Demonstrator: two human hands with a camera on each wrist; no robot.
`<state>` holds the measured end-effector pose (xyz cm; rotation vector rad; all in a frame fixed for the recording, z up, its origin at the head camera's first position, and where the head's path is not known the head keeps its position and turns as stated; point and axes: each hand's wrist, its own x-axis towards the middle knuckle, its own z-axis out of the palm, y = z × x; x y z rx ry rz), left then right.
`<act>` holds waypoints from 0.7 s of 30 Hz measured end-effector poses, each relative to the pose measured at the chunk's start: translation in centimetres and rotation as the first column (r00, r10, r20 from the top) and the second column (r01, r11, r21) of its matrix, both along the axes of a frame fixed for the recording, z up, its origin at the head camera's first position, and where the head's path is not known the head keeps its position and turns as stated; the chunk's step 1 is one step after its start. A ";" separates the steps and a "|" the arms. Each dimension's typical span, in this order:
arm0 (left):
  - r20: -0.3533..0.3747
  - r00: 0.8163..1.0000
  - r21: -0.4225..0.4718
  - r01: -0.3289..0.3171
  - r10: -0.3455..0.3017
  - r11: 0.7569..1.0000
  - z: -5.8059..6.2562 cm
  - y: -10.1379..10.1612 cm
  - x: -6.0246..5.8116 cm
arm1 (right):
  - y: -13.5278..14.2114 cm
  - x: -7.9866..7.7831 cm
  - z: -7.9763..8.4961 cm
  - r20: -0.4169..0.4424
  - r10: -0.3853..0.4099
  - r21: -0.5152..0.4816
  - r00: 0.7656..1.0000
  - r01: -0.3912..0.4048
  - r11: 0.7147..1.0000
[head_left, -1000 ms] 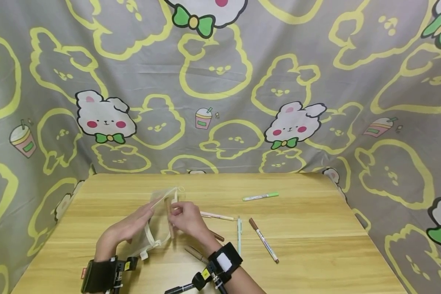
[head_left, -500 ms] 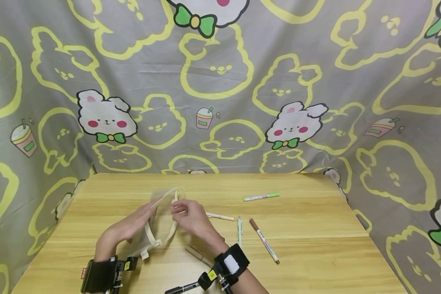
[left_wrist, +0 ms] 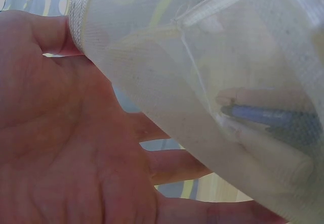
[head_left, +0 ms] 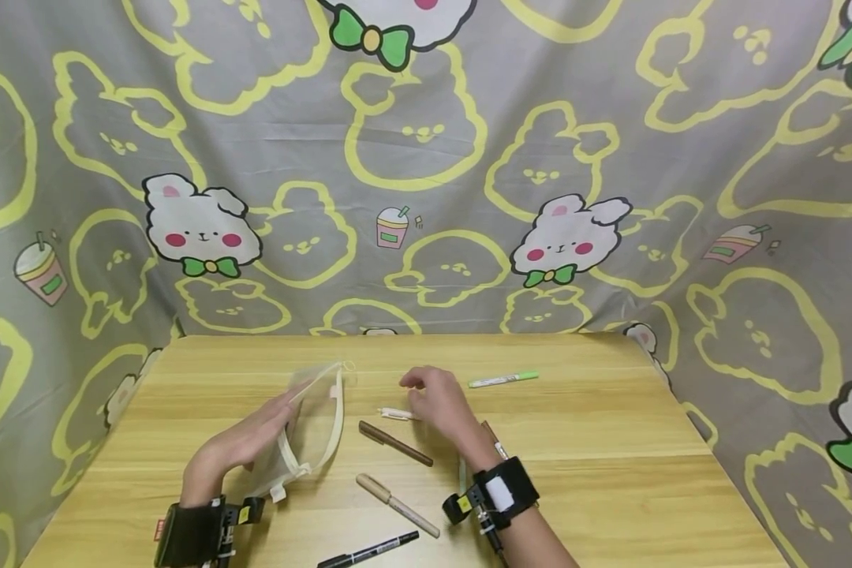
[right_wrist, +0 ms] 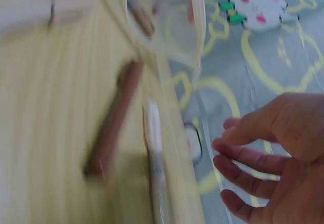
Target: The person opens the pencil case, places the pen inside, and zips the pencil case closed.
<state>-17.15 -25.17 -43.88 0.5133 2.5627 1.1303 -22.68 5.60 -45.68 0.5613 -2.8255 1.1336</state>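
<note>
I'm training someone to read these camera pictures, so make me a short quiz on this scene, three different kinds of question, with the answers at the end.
1. True or false: the right hand is gripping a pen.

2. Multiple choice: in the head view, which lies nearest the far edge of the table?
a) the black marker
b) the tan marker
c) the green-and-white marker

3. Short answer: which hand touches the mesh pouch?

Key:
1. False; the right wrist view shows its fingers holding nothing.
2. c
3. The left hand.
</note>
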 end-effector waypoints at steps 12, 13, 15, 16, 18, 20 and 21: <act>-0.012 1.000 -0.017 -0.002 0.001 1.000 0.0 0.0 0.0 | 7.7 -3.4 -0.9 -0.094 -0.007 0.253 0.996 0.030 0.967; 0.000 1.000 -0.018 -0.004 0.004 1.000 0.0 0.0 0.0 | 8.2 -3.7 -1.1 -0.102 0.000 0.276 0.995 0.028 0.961; 0.012 1.000 -0.014 -0.005 0.005 1.000 0.1 0.0 0.0 | 9.3 -4.1 -1.4 -0.108 0.014 0.301 0.994 0.019 0.953; 0.009 1.000 -0.016 -0.004 0.004 1.000 0.1 0.0 0.0 | 9.8 -4.3 -1.6 -0.113 0.020 0.314 0.993 0.016 0.949; -0.002 1.000 -0.021 -0.002 0.002 1.000 0.1 0.0 0.1 | 10.6 -4.7 -1.8 -0.117 0.026 0.331 0.993 0.014 0.944; -0.018 1.000 -0.024 -0.001 0.000 1.000 0.1 0.0 0.1 | 11.2 -5.0 -2.1 -0.112 0.027 0.341 0.993 0.013 0.940; -0.032 0.999 -0.028 0.002 -0.002 1.000 0.1 0.0 0.0 | 11.6 -5.2 -2.2 -0.106 0.025 0.355 0.994 0.014 0.935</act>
